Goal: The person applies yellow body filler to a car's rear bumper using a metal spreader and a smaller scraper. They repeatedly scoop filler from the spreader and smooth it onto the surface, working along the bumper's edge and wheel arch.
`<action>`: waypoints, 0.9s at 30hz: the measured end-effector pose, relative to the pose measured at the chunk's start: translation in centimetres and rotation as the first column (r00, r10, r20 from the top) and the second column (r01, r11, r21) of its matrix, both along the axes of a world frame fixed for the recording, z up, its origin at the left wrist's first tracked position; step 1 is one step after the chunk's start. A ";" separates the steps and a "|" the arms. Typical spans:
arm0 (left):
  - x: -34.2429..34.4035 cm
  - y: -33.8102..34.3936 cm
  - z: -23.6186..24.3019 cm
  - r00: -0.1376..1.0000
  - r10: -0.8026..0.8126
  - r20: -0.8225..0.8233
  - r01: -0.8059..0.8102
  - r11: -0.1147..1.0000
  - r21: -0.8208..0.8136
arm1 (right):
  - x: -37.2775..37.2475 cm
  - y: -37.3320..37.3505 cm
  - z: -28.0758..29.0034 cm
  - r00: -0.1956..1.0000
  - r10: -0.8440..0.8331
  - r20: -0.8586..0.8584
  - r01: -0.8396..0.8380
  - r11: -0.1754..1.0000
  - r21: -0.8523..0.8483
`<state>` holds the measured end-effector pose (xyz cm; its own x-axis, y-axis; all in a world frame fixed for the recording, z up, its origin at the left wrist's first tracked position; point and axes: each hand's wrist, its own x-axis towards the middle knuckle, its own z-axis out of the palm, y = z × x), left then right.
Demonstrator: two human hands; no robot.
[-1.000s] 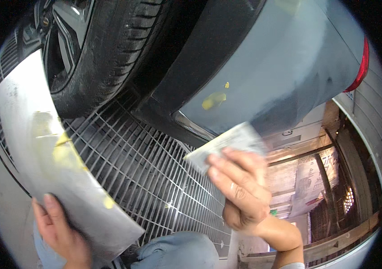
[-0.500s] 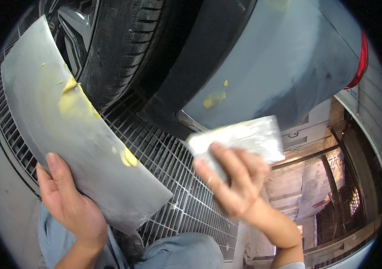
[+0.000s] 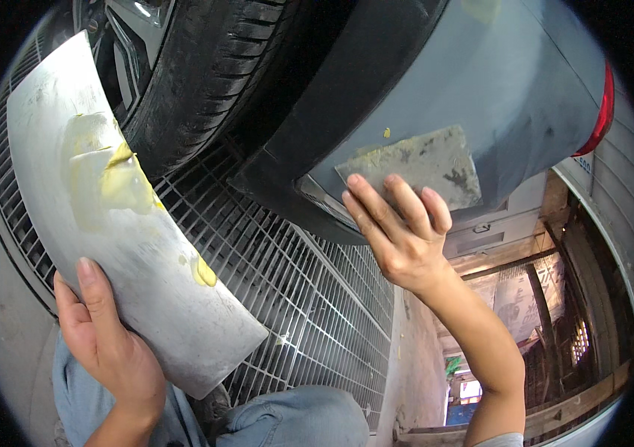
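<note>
While my right hand (image 3: 399, 235) presses a flat, grey, smeared rectangular spreader blade (image 3: 417, 164) against the blue-grey painted car body panel (image 3: 481, 82), my fingers (image 3: 388, 201) lie spread and flat over its lower edge, pinning it to the paint rather than curling around it. The blade is mottled with dark patches and a yellowish film along its upper left edge, and a small yellow speck of filler (image 3: 386, 132) sits on the panel just above it. My left hand (image 3: 108, 343) is clamped on the lower end of a long, curved, dull grey metal mixing board (image 3: 116, 216), thumb on top, and a glossy pale yellow smear of putty (image 3: 112, 175) lies on its upper half, with a smaller blob (image 3: 204, 272) nearer the edge. Beneath everything runs a steel floor grating (image 3: 295, 290), and a black ribbed tyre (image 3: 205, 67) stands beside the panel. A red tail light (image 3: 601, 112) shows at the far right. The room beyond is warped and dim; I cannot make out its details. My blue denim knees (image 3: 295, 417) are cut off below.
</note>
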<state>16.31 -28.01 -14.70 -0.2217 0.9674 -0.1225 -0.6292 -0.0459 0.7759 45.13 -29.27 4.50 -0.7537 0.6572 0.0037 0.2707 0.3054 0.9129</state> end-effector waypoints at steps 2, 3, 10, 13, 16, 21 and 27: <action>0.0 0.0 -0.1 1.000 0.009 -0.023 -0.009 1.000 -0.002 | 0.1 -0.5 0.1 1.000 0.000 0.017 0.000 1.000 -0.014; -0.1 0.0 -0.1 1.000 0.007 -0.002 -0.007 1.000 -0.007 | 0.0 -0.7 0.1 1.000 0.013 0.029 -0.012 1.000 -0.009; -0.2 -0.1 -0.1 0.999 -0.011 -0.030 0.011 1.000 -0.015 | -0.3 0.1 0.6 0.997 0.059 -0.049 -0.057 0.998 0.031; -0.3 -0.1 -0.2 0.999 -0.020 -0.036 0.020 1.000 -0.002 | 0.5 0.1 0.4 1.000 0.012 -0.022 -0.012 1.000 0.024; -0.3 -0.1 -0.3 0.999 -0.017 -0.043 0.016 1.000 -0.021 | 1.2 -0.4 0.5 1.000 0.021 0.021 -0.022 0.999 0.024; -0.2 -0.2 -0.3 0.998 -0.039 -0.050 0.039 0.999 -0.014 | 0.8 -1.1 0.6 0.995 0.091 -0.038 -0.091 0.996 0.018; -0.3 -0.5 -0.2 0.994 -0.070 -0.082 0.065 0.996 -0.066 | 0.9 0.6 0.0 0.998 0.040 -0.043 -0.038 0.998 0.042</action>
